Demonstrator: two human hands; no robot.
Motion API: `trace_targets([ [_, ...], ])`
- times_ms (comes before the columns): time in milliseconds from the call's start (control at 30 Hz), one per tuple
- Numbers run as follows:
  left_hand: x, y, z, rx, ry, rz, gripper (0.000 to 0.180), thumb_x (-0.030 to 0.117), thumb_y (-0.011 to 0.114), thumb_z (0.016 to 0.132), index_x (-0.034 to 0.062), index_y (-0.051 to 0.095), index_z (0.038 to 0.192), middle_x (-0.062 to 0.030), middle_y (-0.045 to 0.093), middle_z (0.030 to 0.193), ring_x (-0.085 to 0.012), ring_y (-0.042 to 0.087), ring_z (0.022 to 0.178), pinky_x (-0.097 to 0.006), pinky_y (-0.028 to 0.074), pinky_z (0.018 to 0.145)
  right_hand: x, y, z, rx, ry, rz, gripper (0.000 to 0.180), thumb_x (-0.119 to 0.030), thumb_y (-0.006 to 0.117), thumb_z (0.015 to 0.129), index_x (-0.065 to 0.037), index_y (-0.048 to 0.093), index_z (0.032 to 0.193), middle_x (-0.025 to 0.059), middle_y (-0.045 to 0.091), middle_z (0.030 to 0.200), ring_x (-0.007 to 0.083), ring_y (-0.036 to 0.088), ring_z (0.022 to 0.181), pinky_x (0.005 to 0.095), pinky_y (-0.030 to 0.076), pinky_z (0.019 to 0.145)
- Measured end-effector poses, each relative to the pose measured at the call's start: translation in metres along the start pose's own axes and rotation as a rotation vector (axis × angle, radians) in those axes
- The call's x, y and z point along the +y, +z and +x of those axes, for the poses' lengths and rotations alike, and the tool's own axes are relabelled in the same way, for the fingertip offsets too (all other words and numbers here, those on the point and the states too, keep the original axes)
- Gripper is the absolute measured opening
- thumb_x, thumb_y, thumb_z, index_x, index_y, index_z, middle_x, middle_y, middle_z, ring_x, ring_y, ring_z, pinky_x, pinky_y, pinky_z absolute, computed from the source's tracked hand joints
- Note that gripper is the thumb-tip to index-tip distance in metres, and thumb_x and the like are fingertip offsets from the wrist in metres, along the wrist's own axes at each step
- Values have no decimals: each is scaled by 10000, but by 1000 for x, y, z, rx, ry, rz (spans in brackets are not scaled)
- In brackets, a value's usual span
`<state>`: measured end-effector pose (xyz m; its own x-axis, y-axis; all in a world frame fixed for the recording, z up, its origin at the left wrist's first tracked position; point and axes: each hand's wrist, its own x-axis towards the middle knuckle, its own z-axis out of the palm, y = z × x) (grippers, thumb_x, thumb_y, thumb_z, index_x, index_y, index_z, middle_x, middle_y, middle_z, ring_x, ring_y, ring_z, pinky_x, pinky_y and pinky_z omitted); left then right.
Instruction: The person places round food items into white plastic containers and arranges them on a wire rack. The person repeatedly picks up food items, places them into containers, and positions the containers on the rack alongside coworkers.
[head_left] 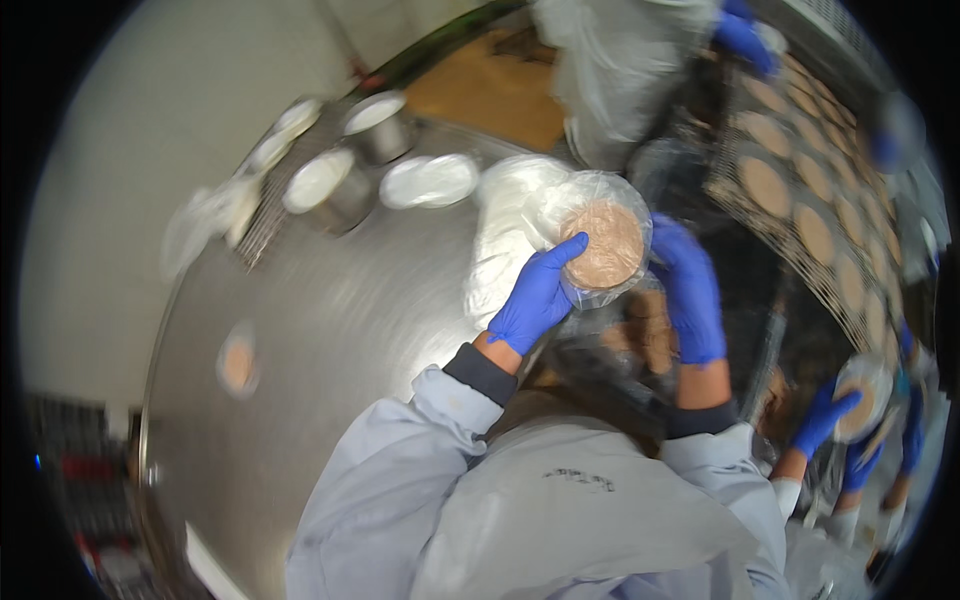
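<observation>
Scene: a person in a pale work coat and blue gloves stands at a round steel counter (330, 330), seen from above through a curved lens.
Left hand (535, 295): gloved, fingers (560, 252) closed around the left edge of a flat round disc (605, 245), thumb lying across its face.
Right hand (690, 290): gloved, fingers curled on the disc's right edge, so both hands grip it together.
Disc: pinkish-tan, wrapped in a clear plastic film (590, 195) that puffs out around it; it is held up in front of the chest, above the counter edge and a stack of white sheets (510, 215).
Handling: it looks light, thin and soft, likely to bend or tear if pinched; the film looks slippery. Opposite rims, supported from beneath, seem the safest hold.
Nearby on the counter: two steel tubs (340, 185) with white contents, a white plate (430, 180), and one loose disc (238, 365) far left.
To the right: a dark rack (800, 190) carrying rows of similar discs.
Other people: a co-worker's gloved hand (825, 415) at lower right holds another disc; a second co-worker in a clear plastic apron (610, 70) stands at the top.
</observation>
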<state>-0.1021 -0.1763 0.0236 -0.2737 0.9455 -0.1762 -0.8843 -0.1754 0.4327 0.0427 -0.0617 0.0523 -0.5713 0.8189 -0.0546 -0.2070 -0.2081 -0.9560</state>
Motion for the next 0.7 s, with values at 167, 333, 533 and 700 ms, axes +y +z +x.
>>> trace_targets([
  [167,92,-111,-105,364,511,-264,476,197,507,872,-36,344,1254,-203,422,1257,-319,463,1123,-433,368,982,-26,-63,-3,305,64,682,542,-222,531,846,-42,310,1307,202,369,1307,329,369,1218,512,308,990],
  [333,78,-156,-92,605,775,86,260,77,423,866,-14,453,1108,-123,512,1084,-193,534,911,-289,457,735,-64,-88,0,630,-143,1017,713,-144,559,778,22,164,1348,203,193,1406,395,206,1285,567,209,1030],
  [533,-28,17,73,59,15,82,459,149,519,866,22,360,1277,-132,411,1274,-206,455,1103,-297,408,863,-73,-83,-21,264,-263,1091,641,-157,565,736,42,289,1278,240,231,1362,397,213,1273,574,209,1024],
  [700,-109,111,122,-313,-281,-78,398,216,524,875,-28,450,1181,-134,514,1159,-233,512,1062,-327,435,897,-53,-91,-22,551,-216,858,485,-256,488,852,-52,323,1260,167,352,1295,326,360,1203,530,317,976],
])
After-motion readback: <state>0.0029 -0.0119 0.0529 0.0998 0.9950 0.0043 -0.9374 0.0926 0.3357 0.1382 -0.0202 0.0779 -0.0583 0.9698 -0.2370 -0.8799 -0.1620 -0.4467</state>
